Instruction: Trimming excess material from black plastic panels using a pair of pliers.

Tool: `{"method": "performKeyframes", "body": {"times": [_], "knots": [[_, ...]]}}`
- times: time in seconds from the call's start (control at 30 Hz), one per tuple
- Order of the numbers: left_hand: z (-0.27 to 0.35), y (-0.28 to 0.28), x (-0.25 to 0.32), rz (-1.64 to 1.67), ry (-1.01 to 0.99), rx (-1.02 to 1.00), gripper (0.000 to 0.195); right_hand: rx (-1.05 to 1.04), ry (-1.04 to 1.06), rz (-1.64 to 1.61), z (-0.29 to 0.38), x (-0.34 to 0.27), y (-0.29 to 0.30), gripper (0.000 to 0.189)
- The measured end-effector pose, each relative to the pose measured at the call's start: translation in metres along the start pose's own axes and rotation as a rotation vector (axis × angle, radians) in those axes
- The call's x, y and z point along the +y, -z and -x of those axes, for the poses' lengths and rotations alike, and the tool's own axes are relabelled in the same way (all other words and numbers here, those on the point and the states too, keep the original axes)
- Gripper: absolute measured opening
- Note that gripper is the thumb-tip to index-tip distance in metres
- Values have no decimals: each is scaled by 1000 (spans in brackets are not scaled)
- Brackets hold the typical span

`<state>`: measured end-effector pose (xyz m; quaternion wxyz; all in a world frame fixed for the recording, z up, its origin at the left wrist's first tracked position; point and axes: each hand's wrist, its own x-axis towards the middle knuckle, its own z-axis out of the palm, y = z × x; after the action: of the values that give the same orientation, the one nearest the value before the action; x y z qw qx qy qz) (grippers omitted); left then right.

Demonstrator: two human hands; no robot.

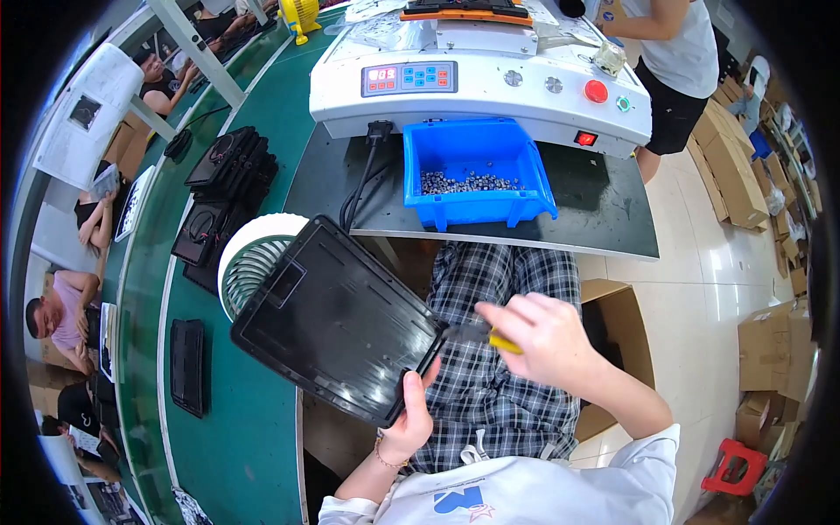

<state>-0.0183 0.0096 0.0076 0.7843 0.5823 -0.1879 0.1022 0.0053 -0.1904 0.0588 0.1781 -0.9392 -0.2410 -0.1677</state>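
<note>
My left hand [412,413] grips the lower right end of a black plastic housing panel [341,321], which is tilted over my lap with a small rectangular recess near its upper left. In my right hand [541,335] is a cutter or pair of pliers [504,341] with yellow handles; its blurred dark jaws meet the panel's right corner. Whether the jaws touch the edge I cannot tell. Beyond the panel, a blue plastic bin [479,209] holds many small metal parts [469,184].
A white machine [485,108] with buttons stands ahead. A white fan [252,262] sits behind the panel. Stacked black housings [230,170] and a single black part [188,367] lie on the green bench [243,420]. A cardboard box [610,295] stands at right. People are nearby.
</note>
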Motion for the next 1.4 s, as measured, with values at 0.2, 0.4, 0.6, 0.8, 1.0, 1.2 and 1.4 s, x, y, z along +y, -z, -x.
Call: {"method": "performKeyframes", "body": {"times": [0.2, 0.4, 0.6, 0.8, 1.0, 1.2, 1.4], "knots": [[-2, 10, 14, 37, 82, 25, 34, -159, -97, 26, -9, 9, 22, 49], [1, 14, 14, 16, 122, 12, 38, 33, 127, 107, -6, 6, 19, 32], [0, 14, 17, 20, 100, -55, 40, 98, 199, 220, -5, 3, 19, 37], [4, 18, 18, -59, 122, -110, 41, 178, 260, 344, -2, 1, 17, 35], [3, 21, 18, -75, 215, -89, 43, 98, 286, 310, 1, 6, 19, 23], [-1, 29, 19, 33, 301, 5, 55, 98, 354, 214, 0, 18, 17, 23], [-4, 62, 23, -182, 83, -82, 56, 124, -125, -378, -3, 37, 16, 28]]}}
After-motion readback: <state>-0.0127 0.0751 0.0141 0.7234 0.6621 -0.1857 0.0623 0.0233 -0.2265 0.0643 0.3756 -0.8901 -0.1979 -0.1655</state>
